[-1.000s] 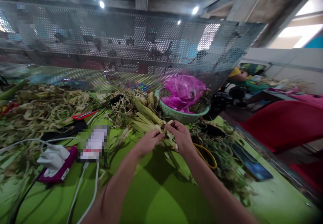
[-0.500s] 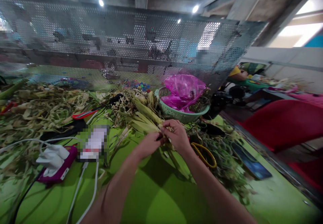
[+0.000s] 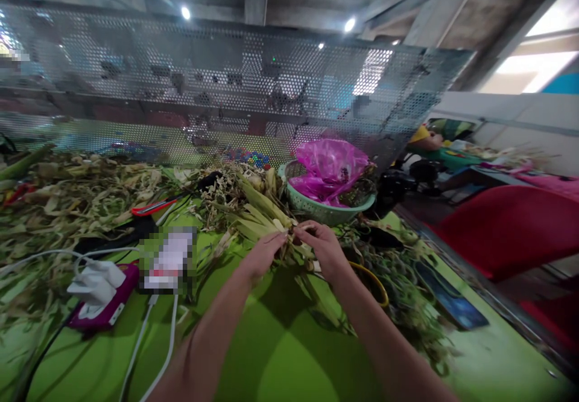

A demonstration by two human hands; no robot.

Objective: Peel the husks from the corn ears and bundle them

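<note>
Both my hands meet over a bundle of pale green corn husks (image 3: 260,218) lying on the green table (image 3: 280,354). My left hand (image 3: 265,254) rests on the near end of the bundle with its fingers pressed onto the leaves. My right hand (image 3: 319,245) pinches the husk tips just to the right, fingers curled together. What lies between the fingertips is too small to name beyond husk strips.
A teal basket (image 3: 325,209) holding a pink plastic bag (image 3: 332,163) stands behind my hands. Dry husks (image 3: 76,191) pile at the left. A charger with white cables (image 3: 97,281), red-handled scissors (image 3: 151,207), a yellow loop (image 3: 375,278) and a perforated metal screen (image 3: 226,82) surround the spot.
My hands have stayed on the bundle and shifted slightly away from me. The left fingers now lie flatter on the husks, and the right hand has re-pinched the tips.
</note>
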